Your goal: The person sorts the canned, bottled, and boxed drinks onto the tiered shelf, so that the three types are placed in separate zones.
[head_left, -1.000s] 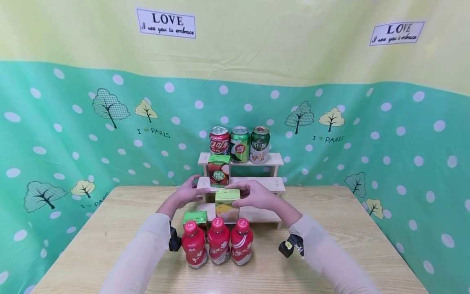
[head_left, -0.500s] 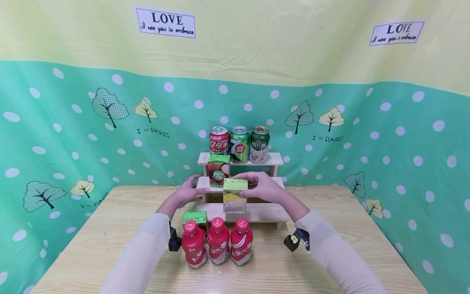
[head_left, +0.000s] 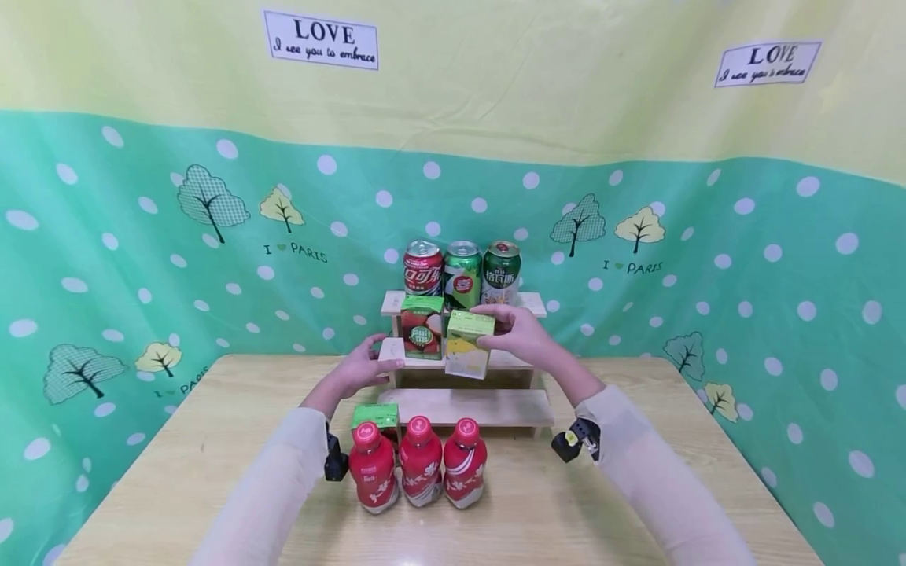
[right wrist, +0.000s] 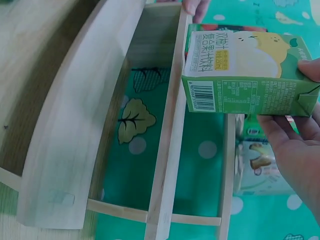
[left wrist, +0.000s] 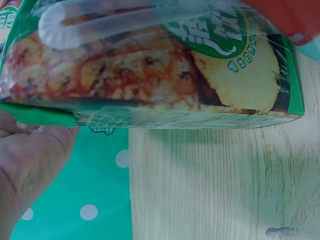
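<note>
My right hand (head_left: 527, 339) pinches a green and yellow juice box (head_left: 467, 355) near its top. The carton tilts slightly in front of the middle tier of a pale wooden stepped shelf (head_left: 481, 409), right of a red and green juice box (head_left: 422, 330) standing there. In the right wrist view, its barcode side (right wrist: 201, 96) shows and it overlaps that tier's edge. My left hand (head_left: 357, 369) holds the left end of the middle tier, thumb in front. Below that hand, a green-topped juice box (head_left: 377, 417) with pineapple pictures (left wrist: 140, 75) stands on the table.
Three drink cans, red (head_left: 422, 271), green (head_left: 463, 279) and dark green (head_left: 501, 275), stand on the top tier. Three red bottles (head_left: 421, 468) line up before the shelf on the wooden table (head_left: 623, 487). A patterned curtain (head_left: 453, 196) hangs close behind.
My right hand has raised the green and yellow juice box from the lowest tier, up and to the right, to the middle tier. My left hand has stayed at the shelf's left end.
</note>
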Demonstrator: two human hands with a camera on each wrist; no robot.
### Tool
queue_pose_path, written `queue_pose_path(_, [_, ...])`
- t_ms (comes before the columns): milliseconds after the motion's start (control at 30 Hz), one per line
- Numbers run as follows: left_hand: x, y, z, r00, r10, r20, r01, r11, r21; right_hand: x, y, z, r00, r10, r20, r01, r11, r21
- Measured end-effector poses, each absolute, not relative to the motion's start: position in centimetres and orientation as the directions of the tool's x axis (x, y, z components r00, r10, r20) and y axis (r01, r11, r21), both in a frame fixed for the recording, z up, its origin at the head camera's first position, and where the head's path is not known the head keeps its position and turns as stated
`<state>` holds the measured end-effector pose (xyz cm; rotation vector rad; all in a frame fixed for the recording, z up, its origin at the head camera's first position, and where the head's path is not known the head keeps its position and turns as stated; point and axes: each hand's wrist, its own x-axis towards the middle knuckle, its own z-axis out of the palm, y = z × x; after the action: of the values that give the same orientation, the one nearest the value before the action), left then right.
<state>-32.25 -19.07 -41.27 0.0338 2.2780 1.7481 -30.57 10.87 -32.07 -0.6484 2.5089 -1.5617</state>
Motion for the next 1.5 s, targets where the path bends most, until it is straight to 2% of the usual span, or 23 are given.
queue_pose_path(567, [-32.1,-19.0,-41.0,-0.963,0.172,-0.206,-0.155,0.269,0.951,-33.5,10.1,-32.6,-0.932,-0.352,0.088,-0.227,0.376,-0.898])
queue_pose_path(933, [-32.3,-19.2,-41.1,-0.962,0.175,-0.209,-0.159,0.265,0.951,-34.1,10.0,-32.3,-0.913,-0.394,0.107,-0.285,0.427,-0.858])
queue_pose_path(1500, [-32.1,-19.1,-41.2,-0.959,0.189,-0.211,-0.157,0.267,0.951,-33.7,10.1,-32.8,-0.924,-0.348,0.157,-0.308,0.437,-0.845])
